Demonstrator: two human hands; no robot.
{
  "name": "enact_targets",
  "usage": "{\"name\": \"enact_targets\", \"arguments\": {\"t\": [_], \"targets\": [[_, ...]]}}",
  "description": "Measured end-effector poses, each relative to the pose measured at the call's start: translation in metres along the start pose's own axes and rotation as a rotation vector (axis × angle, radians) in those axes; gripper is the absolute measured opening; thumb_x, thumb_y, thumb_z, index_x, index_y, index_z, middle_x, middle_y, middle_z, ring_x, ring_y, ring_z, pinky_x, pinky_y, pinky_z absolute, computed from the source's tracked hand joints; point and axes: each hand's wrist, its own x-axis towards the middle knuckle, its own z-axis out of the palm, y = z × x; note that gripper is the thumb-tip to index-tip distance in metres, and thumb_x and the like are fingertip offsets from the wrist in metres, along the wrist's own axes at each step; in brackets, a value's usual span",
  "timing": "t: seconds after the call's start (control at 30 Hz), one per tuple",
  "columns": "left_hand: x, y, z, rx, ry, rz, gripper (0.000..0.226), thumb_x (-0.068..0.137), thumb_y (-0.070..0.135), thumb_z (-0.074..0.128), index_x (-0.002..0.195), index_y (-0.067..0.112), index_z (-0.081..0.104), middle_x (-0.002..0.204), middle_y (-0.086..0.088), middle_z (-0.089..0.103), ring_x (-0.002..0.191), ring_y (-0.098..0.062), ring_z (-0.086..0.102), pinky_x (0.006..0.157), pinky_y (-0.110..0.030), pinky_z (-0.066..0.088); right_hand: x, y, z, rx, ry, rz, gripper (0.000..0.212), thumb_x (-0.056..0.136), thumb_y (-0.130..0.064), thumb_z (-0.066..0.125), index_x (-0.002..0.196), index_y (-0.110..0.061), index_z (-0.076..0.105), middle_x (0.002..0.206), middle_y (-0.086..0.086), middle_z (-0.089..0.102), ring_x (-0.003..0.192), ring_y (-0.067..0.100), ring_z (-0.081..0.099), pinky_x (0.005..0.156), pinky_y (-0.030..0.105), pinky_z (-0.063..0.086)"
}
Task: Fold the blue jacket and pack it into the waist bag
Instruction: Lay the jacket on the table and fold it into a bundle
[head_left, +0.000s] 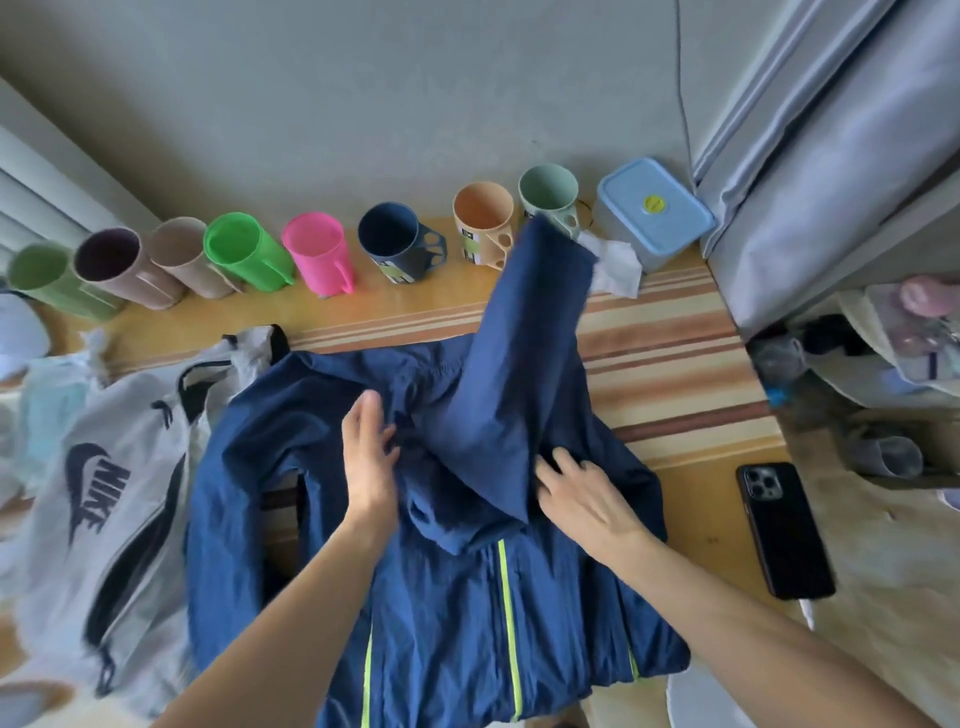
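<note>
- The blue jacket (457, 597) lies spread on the table (691, 395), front up, with its yellow-green zipper stripe running toward the camera. One sleeve (519, 332) sticks up and away from the body, toward the row of cups.
- The left hand (370, 457) is open and flat, fingers straight, pressing the chest area just left of the sleeve base. It isn't gripping anything, just pinning cloth.
- The right hand (582, 493) sits at the base of the sleeve with fingers curled into the fabric. It looks like a loose pinch, but I can't tell how much cloth it really has.
- My take on doing this step well: keep the left palm as the anchor, bring that sleeve across the chest so it lies flat, then smooth out the puffed-up bunch in the middle (thin shell fabric like this traps air and springs back, so press as you go).
- The grey waist bag (109, 499) lies just left of the jacket, touching its edge, so the packing move is short.
- Watch the sleeve tip. It's right by the green mug (550, 200) and orange mug (480, 221) and a crumpled tissue (615, 267), so a sloppy swing could knock those over.
- The black phone (782, 530) lies off to the right, clear of the jacket.
</note>
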Motion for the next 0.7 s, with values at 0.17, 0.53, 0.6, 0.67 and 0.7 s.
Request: {"name": "enact_targets", "arguments": {"t": [0.17,0.53,0.6,0.67,0.7], "targets": [[-0.030,-0.018,0.035,0.645,-0.106,0.316,0.106,0.070,0.069,0.080,0.155,0.044,0.023,0.156,0.014,0.026,0.147,-0.004,0.028,0.109,-0.033,0.037,0.001,0.005,0.001,0.034,-0.126,0.127,0.050,0.063,-0.007,0.084,0.112,-0.015,0.075,0.135,0.012,0.066,0.085,0.032,0.067,0.046,0.034,0.048],[0.043,0.016,0.007,-0.286,-0.266,-0.031,0.026,0.091,-0.019,0.050,0.103,-0.001,0.065,0.093,-0.008,0.079,0.089,-0.019,0.076,0.079,-0.029,0.061,-0.017,0.077,-0.004,0.192,-0.049,0.531,0.050,0.067,0.014,0.074,0.109,-0.004,0.054,0.163,0.016,0.035,0.086,0.038,0.060,0.042,0.034,0.034],[0.043,0.027,-0.004,-0.232,-0.131,0.089,0.014,0.102,0.006,0.046,0.100,0.000,0.058,0.085,-0.001,0.069,0.082,0.002,0.069,0.083,-0.019,0.054,-0.024,0.091,0.002,0.216,-0.025,0.588,0.045,0.070,0.013,0.071,0.108,-0.005,0.053,0.164,0.013,0.034,0.087,0.037,0.060,0.044,0.032,0.033],[0.042,0.029,-0.017,-0.474,-0.048,-0.095,0.024,0.105,0.023,0.039,0.102,0.007,0.056,0.093,0.001,0.063,0.087,0.002,0.063,0.092,-0.024,0.049,-0.031,0.101,0.007,0.260,-0.038,0.600,0.041,0.073,0.012,0.069,0.104,-0.007,0.051,0.165,0.010,0.033,0.091,0.036,0.061,0.044,0.033,0.039],[0.044,0.027,-0.027,-0.508,-0.090,-0.256,0.027,0.108,0.022,0.035,0.114,0.008,0.057,0.108,-0.003,0.065,0.097,-0.007,0.063,0.096,-0.029,0.047,-0.034,0.104,0.010,0.287,-0.055,0.587,0.040,0.074,0.012,0.068,0.102,-0.010,0.049,0.165,0.010,0.032,0.094,0.036,0.062,0.045,0.034,0.042]]}}
